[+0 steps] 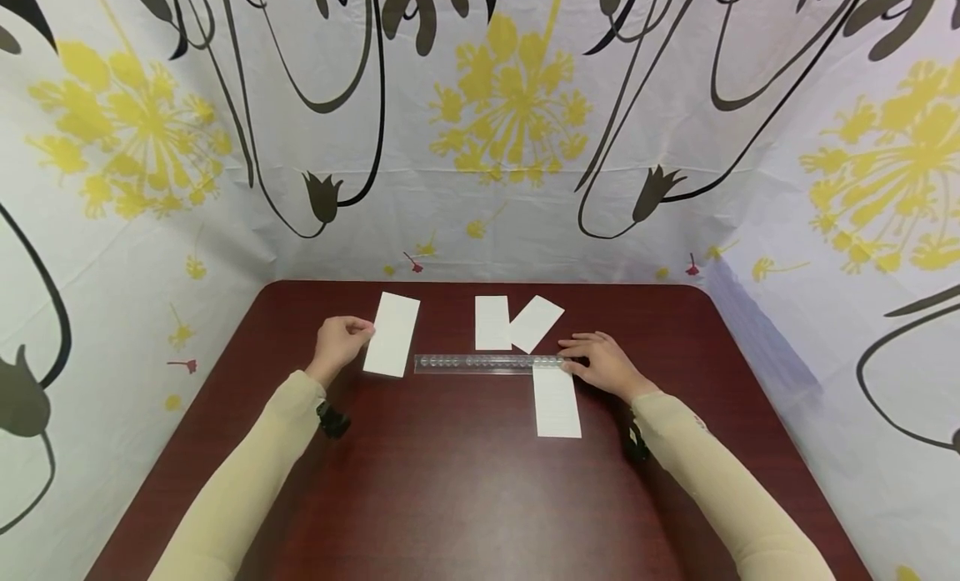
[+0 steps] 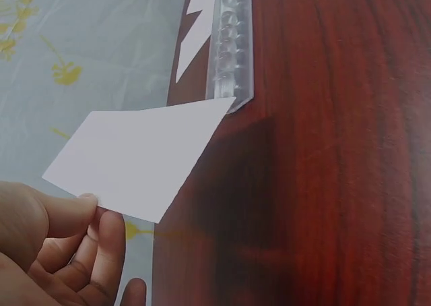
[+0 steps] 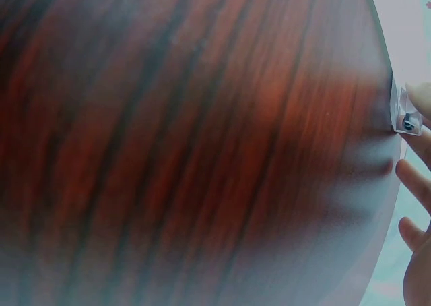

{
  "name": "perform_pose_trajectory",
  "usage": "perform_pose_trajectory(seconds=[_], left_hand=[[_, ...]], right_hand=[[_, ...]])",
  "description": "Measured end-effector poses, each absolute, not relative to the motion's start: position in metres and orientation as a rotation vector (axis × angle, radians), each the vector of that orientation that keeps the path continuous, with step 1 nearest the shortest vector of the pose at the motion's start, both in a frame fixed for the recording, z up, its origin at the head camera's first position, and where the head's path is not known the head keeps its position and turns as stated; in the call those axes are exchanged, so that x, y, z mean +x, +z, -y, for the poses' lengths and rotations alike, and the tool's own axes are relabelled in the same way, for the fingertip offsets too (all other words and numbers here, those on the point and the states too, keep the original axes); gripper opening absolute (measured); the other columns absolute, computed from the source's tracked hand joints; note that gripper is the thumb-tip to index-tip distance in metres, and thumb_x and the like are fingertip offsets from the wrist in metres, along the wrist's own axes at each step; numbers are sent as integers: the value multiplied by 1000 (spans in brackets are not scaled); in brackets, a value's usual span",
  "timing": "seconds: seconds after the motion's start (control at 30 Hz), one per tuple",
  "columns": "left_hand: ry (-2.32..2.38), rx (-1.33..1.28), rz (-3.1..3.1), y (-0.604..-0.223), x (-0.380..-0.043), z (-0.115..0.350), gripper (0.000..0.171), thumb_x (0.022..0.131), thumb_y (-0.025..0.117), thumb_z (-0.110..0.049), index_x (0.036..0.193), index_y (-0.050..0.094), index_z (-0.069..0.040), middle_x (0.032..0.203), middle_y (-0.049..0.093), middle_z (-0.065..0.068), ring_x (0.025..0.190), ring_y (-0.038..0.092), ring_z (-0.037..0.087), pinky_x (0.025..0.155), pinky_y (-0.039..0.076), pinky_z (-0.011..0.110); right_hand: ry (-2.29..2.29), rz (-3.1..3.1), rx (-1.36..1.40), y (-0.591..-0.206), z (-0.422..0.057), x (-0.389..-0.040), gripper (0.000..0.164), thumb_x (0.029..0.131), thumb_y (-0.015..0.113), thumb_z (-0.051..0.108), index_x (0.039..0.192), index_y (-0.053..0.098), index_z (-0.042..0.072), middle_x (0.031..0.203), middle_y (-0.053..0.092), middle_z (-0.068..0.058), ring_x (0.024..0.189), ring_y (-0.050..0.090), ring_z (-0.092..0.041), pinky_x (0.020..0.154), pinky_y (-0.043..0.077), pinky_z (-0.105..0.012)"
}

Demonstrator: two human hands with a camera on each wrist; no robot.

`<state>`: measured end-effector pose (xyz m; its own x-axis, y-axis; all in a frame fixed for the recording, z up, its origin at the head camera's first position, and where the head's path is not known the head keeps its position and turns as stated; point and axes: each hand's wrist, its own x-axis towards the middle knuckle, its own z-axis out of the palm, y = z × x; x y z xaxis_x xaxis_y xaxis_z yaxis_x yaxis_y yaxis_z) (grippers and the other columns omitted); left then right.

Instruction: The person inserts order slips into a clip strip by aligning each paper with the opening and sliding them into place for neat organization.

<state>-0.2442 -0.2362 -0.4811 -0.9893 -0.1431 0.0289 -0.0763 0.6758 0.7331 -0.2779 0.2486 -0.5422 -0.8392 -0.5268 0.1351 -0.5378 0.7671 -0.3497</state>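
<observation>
Near right, got a slip (image 1: pixel 557 406) poking out from a clear ruler (image 1: pixel 480 364), pinched at its right end by the right hand (image 1: pixel 606 367); go steady, no skidding. Over left, pinching a card (image 1: pixel 392 335) by the edge with the left hand (image 1: pixel 340 345); go easy, no creases imo. Farther back, got two more cards (image 1: pixel 492 323). All on a glossy dark-red bench (image 1: pixel 450 481), with flowery cloth (image 1: pixel 517 227) beyond.

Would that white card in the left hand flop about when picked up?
Probably not much: the white card looks flat though the left hand pinches just one edge. That small grip suggests it is light, too. Its thin edges might buckle if pushed.
</observation>
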Motion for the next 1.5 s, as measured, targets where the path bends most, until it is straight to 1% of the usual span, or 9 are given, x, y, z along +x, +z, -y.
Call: perform_pose_trajectory(seconds=[0.13,0.3,0.47,0.73,0.9,1.1,1.3,1.5], left_hand=[[-1228,204,2824,-484,-237,241,26,96,63,-23,105,73,-1,92,75,18,82,69,30,63,46,24],[-1294,248,2861,-486,-229,244,26,95,63,-23,106,72,0,96,75,18,89,72,33,65,48,23],[-1324,287,2900,-485,-222,245,26,95,64,-21,106,73,1,99,75,20,90,73,34,65,49,23],[-1369,344,2940,-487,-209,242,26,94,66,-19,106,72,4,103,75,20,86,75,27,66,53,24],[-1359,373,2949,-488,-203,240,27,93,67,-18,105,73,4,98,76,20,85,75,27,64,50,21],[-1371,416,2962,-492,-197,240,24,93,67,-17,103,74,3,94,76,18,79,74,22,64,49,21],[-1393,422,2956,-498,-190,239,22,92,67,-16,101,75,2,92,76,16,74,73,16,68,53,25],[-1416,425,2943,-503,-184,237,20,91,67,-15,99,75,2,91,76,16,72,73,16,70,55,29]], right_hand=[[589,2924,891,-542,-249,-278,30,95,66,31,120,73,17,138,63,-4,136,50,-33,117,29,-56],[567,2920,895,-542,-249,-278,30,95,66,32,120,73,17,138,63,-3,136,51,-33,117,29,-57],[577,2927,886,-541,-249,-277,30,95,66,32,120,73,17,139,63,-3,137,50,-33,117,28,-56],[590,2934,885,-539,-248,-276,29,95,66,31,120,73,17,139,63,-4,137,50,-33,118,28,-56],[592,2933,887,-538,-247,-276,29,95,66,31,120,73,17,138,63,-4,137,50,-33,117,28,-57],[597,2935,886,-537,-247,-275,29,95,66,30,120,73,16,138,63,-5,137,50,-34,117,28,-58],[599,2936,882,-537,-246,-275,29,95,66,30,120,73,16,138,63,-5,137,50,-34,117,28,-57],[594,2938,878,-540,-247,-277,30,95,66,30,121,73,16,139,63,-4,137,50,-32,118,28,-56]])
